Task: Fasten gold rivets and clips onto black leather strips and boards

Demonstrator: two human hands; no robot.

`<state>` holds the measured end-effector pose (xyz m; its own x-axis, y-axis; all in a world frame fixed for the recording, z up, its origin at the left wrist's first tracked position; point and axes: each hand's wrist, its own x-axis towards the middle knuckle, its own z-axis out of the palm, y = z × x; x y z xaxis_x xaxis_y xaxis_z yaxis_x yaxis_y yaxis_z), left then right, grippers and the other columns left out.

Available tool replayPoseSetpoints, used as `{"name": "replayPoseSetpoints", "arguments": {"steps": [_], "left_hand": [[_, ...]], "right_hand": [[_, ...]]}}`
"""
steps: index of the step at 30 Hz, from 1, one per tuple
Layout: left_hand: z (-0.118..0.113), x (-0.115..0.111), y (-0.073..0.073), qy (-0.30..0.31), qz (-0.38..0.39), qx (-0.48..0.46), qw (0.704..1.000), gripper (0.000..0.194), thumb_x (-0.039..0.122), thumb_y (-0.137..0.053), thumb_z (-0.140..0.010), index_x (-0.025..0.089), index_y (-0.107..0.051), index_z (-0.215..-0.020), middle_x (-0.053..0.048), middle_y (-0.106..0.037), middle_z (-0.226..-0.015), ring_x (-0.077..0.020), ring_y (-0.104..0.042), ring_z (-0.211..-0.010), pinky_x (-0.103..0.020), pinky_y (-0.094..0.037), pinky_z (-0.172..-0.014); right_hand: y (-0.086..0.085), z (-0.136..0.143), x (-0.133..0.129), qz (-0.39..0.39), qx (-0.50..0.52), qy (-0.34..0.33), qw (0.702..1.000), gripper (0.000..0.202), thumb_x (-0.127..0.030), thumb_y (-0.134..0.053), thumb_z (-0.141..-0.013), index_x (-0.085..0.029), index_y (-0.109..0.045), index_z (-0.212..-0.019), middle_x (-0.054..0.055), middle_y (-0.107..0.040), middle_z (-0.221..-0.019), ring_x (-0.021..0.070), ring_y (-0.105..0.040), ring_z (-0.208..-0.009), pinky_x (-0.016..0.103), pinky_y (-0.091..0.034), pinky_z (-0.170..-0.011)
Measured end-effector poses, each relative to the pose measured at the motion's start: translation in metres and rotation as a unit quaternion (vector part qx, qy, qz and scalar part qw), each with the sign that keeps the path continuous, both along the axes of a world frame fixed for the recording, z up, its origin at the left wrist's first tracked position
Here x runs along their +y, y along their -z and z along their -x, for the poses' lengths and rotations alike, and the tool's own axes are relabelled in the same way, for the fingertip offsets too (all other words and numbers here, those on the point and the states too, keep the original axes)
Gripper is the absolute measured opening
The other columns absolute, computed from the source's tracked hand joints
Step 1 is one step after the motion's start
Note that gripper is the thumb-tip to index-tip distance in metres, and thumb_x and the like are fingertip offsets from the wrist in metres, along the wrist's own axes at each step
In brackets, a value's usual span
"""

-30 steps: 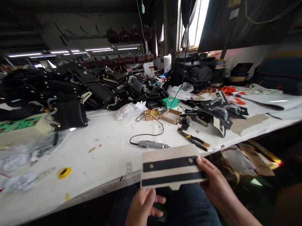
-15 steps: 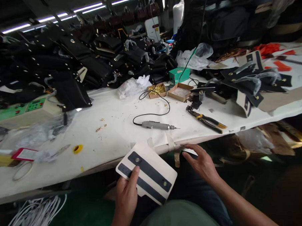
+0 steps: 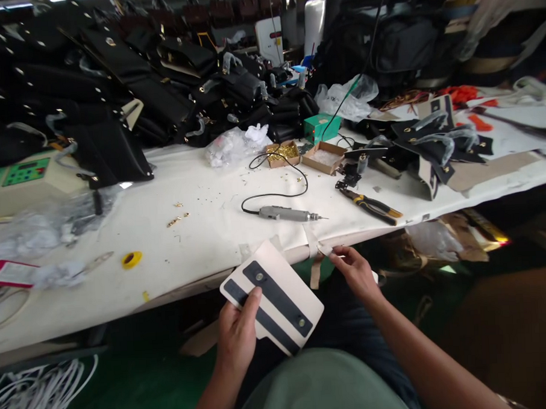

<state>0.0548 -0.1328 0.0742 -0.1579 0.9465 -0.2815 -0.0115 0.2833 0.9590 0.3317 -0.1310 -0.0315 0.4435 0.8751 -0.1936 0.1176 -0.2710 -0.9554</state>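
My left hand (image 3: 240,329) grips the lower left edge of a cream panel (image 3: 280,278), thumb on top. Two dark strips cross the panel, and the wider one carries two round metal pieces. At the table's front edge, my right hand (image 3: 355,270) pinches the end of a small pale strip of tape (image 3: 324,249). A brown tape piece (image 3: 316,273) hangs beside it. Something white shows partly behind my right hand. On the table beyond lies a grey electric screwdriver (image 3: 288,214) with a black cord.
Yellow-handled pliers (image 3: 372,207) lie on the white table (image 3: 202,244) at the right. Behind are boxes of gold parts (image 3: 283,153) and clear pieces (image 3: 324,157). A yellow tape roll (image 3: 132,259) sits left. Black bags (image 3: 112,145) are piled behind.
My right hand has closed on the pale tape at the table edge. The panel in my left hand has shifted slightly up and right in view, and the camera view has turned a little.
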Motion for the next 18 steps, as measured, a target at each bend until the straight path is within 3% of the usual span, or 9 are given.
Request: {"name": "replayPoseSetpoints", "arguments": {"steps": [3, 8, 14, 18], "left_hand": [[0.008, 0.000, 0.005, 0.030, -0.005, -0.004, 1.000, 0.055, 0.057, -0.081, -0.074, 0.013, -0.079, -0.106, -0.013, -0.081, -0.104, -0.0344, -0.075, -0.104, -0.036, -0.060, -0.089], [0.020, 0.005, 0.010, 0.071, -0.010, 0.009, 0.997, 0.056, 0.056, -0.079, -0.078, 0.013, -0.079, -0.112, -0.013, -0.081, -0.106, -0.0340, -0.075, -0.104, -0.037, -0.060, -0.091], [0.013, 0.030, 0.006, 0.099, 0.013, 0.012, 0.995, 0.058, 0.057, -0.079, -0.077, 0.012, -0.078, -0.114, -0.013, -0.081, -0.107, -0.0340, -0.075, -0.104, -0.036, -0.060, -0.090], [0.001, 0.056, 0.002, 0.125, 0.048, 0.020, 0.991, 0.060, 0.058, -0.079, -0.077, 0.012, -0.076, -0.117, -0.014, -0.080, -0.108, -0.0346, -0.076, -0.103, -0.039, -0.060, -0.093]], "right_hand": [[0.001, 0.005, 0.000, 0.009, -0.004, 0.025, 1.000, 0.051, -0.063, -0.075, -0.076, -0.019, -0.073, -0.101, 0.008, -0.075, -0.096, 0.0285, -0.067, -0.092, 0.039, -0.050, -0.085], [0.008, 0.005, 0.000, 0.022, -0.012, 0.107, 0.994, 0.058, -0.066, -0.074, -0.075, -0.019, -0.069, -0.107, 0.010, -0.073, -0.101, 0.0307, -0.064, -0.097, 0.040, -0.049, -0.086], [-0.001, 0.010, 0.006, 0.022, 0.105, 0.000, 0.994, 0.050, -0.066, -0.074, -0.078, -0.019, -0.071, -0.094, 0.006, -0.074, -0.085, 0.0243, -0.067, -0.080, 0.033, -0.051, -0.071], [-0.009, 0.015, 0.009, 0.049, 0.154, -0.003, 0.987, 0.048, -0.064, -0.074, -0.081, -0.019, -0.076, -0.098, 0.006, -0.073, -0.089, 0.0215, -0.064, -0.077, 0.030, -0.048, -0.066]]}}
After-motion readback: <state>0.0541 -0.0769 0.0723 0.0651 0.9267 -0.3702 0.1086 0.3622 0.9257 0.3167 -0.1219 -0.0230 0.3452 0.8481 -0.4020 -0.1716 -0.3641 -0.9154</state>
